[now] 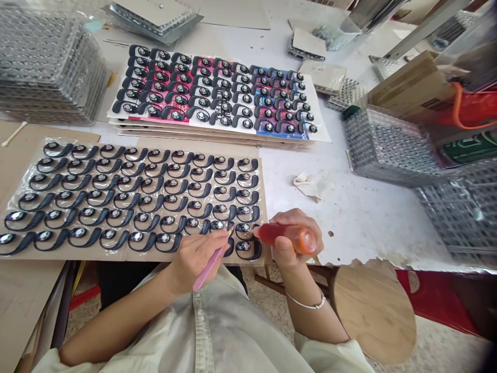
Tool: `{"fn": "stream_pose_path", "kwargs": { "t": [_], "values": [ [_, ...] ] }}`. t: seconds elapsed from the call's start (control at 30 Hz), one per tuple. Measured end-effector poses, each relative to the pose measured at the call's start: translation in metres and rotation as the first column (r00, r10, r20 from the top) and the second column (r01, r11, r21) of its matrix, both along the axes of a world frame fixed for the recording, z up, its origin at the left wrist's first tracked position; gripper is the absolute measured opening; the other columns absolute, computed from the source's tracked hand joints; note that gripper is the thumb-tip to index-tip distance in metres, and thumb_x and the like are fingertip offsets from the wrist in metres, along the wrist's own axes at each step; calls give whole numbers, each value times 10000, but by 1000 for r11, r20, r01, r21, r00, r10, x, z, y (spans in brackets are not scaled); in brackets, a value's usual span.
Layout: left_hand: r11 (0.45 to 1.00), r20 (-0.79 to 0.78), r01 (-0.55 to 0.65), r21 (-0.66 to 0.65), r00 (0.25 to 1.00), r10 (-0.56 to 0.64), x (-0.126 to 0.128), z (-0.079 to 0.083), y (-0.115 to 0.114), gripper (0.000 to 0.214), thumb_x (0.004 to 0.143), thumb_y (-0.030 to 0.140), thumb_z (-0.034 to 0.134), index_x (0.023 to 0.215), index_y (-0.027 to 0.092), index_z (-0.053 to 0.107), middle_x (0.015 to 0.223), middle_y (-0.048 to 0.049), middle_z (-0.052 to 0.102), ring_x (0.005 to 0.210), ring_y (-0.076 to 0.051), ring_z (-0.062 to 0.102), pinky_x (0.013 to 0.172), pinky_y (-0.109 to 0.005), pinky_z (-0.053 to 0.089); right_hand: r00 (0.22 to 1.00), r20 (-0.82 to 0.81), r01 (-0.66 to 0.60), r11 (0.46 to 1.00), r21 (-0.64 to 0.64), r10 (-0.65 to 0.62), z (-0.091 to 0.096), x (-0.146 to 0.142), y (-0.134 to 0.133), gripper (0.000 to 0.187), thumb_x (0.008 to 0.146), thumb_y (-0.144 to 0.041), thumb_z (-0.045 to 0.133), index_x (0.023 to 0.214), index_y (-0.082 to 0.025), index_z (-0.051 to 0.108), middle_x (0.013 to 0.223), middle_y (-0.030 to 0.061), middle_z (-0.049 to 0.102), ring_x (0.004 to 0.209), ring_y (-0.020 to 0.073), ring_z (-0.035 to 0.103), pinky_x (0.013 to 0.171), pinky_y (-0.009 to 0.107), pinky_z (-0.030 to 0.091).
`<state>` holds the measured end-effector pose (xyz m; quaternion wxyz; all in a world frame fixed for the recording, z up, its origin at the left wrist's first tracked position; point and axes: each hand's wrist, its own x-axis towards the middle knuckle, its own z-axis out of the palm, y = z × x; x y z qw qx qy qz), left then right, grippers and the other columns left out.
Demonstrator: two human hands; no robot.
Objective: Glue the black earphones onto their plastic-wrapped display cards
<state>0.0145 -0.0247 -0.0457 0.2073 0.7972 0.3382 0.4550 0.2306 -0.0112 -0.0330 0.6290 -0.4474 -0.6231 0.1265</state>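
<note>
My left hand (200,256) is closed around slim pink tweezers (207,269), whose pointed tip reaches the lower right of a sheet of parts. In my right hand (297,233) is a red-orange squeeze bottle (281,234), tilted on its side with its nozzle to the left. The nozzle end is close to a black curved ear-hook piece (244,228) in the rightmost column; whether it touches I cannot tell. Rows of these hooks, each with a round silver-centred part, lie on a plastic-covered cardboard sheet (132,254).
Behind stands a stack of printed cards (322,129) covered with similar black hooks. Piles of clear plastic trays rise at the left (46,62) and right (392,150). A crumpled tissue (308,185) lies on the white table (361,223). A round wooden stool (373,311) is below.
</note>
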Motion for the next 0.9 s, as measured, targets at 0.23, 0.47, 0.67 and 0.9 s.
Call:
{"fn": "stream_pose_path", "kwargs": {
  "t": [0.23,0.47,0.67,0.9],
  "values": [
    [1000,-1,0,0,1000,0,0,2,0,233,810,50,652,1022,126,592,1018,-91,719,892,-149,706,792,-227,589,998,55,24,1000,9,-24,0,-1,0,246,779,-416,659,915,-218,609,706,19,610,559,155,548,454,301,438],
    [1000,-6,-3,-1,1000,3,0,4,0,230,807,48,655,1014,131,596,1010,-81,721,881,-150,708,782,-223,590,996,78,31,999,8,-31,0,1,-1,235,781,-402,650,918,-215,608,708,22,609,556,156,552,442,298,444],
    [1000,17,-8,-7,1000,8,2,8,2,223,805,43,662,1004,123,599,999,-87,724,904,-149,706,784,-204,584,999,21,39,998,42,-40,-1,-5,1,231,769,-398,668,899,-213,625,687,14,599,542,150,548,422,286,439],
    [966,143,-18,-258,988,57,2,34,6,168,810,49,653,942,152,639,933,-44,732,899,-133,705,828,-171,578,883,-422,262,962,74,-208,27,12,19,292,832,-492,549,742,-217,587,591,-33,494,434,115,499,319,235,370]
  ]
}}
